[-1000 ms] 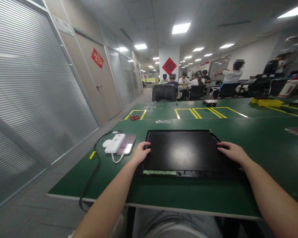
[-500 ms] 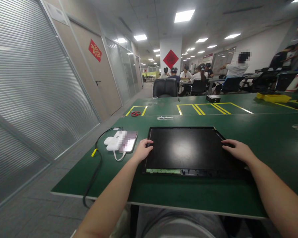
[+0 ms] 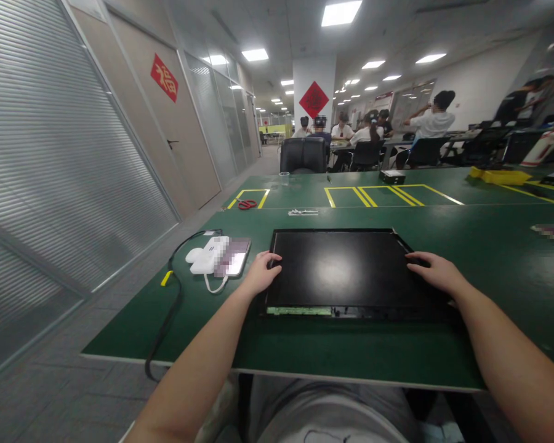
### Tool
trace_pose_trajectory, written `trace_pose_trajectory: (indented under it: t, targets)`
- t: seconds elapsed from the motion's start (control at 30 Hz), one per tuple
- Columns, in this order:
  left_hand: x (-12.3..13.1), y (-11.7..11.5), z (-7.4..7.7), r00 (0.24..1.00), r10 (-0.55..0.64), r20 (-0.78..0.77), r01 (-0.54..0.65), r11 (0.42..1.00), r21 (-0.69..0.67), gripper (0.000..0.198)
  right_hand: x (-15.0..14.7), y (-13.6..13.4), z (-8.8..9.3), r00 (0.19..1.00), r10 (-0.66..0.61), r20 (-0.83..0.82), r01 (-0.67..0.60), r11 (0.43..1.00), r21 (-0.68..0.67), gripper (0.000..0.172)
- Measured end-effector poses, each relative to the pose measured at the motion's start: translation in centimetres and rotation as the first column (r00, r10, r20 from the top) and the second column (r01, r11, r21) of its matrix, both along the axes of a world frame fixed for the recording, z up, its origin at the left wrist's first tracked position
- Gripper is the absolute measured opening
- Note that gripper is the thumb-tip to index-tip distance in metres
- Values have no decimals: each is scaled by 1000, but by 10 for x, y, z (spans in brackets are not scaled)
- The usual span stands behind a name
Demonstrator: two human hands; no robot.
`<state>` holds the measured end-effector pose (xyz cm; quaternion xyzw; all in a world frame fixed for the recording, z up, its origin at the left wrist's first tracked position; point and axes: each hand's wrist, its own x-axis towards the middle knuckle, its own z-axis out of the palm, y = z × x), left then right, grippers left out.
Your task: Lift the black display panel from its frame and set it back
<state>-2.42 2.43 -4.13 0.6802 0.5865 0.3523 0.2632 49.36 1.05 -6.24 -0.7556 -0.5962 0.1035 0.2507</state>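
Observation:
A black LCD screen panel (image 3: 341, 271) lies face up on the green table in front of me, its glossy surface reflecting a ceiling light. Along its near edge runs a green strip (image 3: 299, 311), at the left part. My left hand (image 3: 262, 271) grips the panel's left edge, fingers on top of the frame. At the opposite side my right hand (image 3: 436, 271) pinches the right edge. The undersides of both grips are hidden.
Left of the panel lie a white charger (image 3: 210, 255), a phone (image 3: 237, 258) and a black cable (image 3: 178, 295). Farther back are red scissors (image 3: 247, 204), small white pieces (image 3: 303, 212), a plastic cup (image 3: 284, 178), a black box (image 3: 392, 177) and a yellow tray (image 3: 501, 176). People sit beyond the table.
The whole view has shifted slightly, with things now a little higher and farther left in it. Both hands keep their hold on the panel's sides.

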Motion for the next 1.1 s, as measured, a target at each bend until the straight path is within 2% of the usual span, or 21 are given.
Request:
trace_pose_trajectory:
  t: [0.07,0.17,0.27,0.37,0.57,0.83,0.97,1.1]
  targets:
    - [0,-1,2,999,7,48,-6,1000,-23,27,0,0,1,1000,-2,-1,2,1000,-18,43]
    - [1,0,3,967,78,242,-53,993,-107,31,-1,0,3,1000,-3,10,4,999,-41,44]
    - [1,2,4,873,179,454,-91,973,-211,33,0,2,3,999,0,42,0,1000,-22,43]
    - [2,1,7,794,238,560,-44,940,-338,40,0,3,3,998,5,62,-3,1000,-23,44]
    - [5,-2,19,666,336,666,-33,905,-424,55,-4,1,6,997,-2,71,4,1000,-28,45]
    - [12,-6,30,504,410,760,-5,882,-471,49,-6,0,4,993,35,109,-37,999,9,44]
    - [13,-7,31,462,424,779,19,874,-486,47,-5,1,4,992,36,118,-37,999,4,43]
    - [14,-9,33,469,425,774,22,871,-491,56,-6,0,5,993,28,112,-26,999,-26,45]
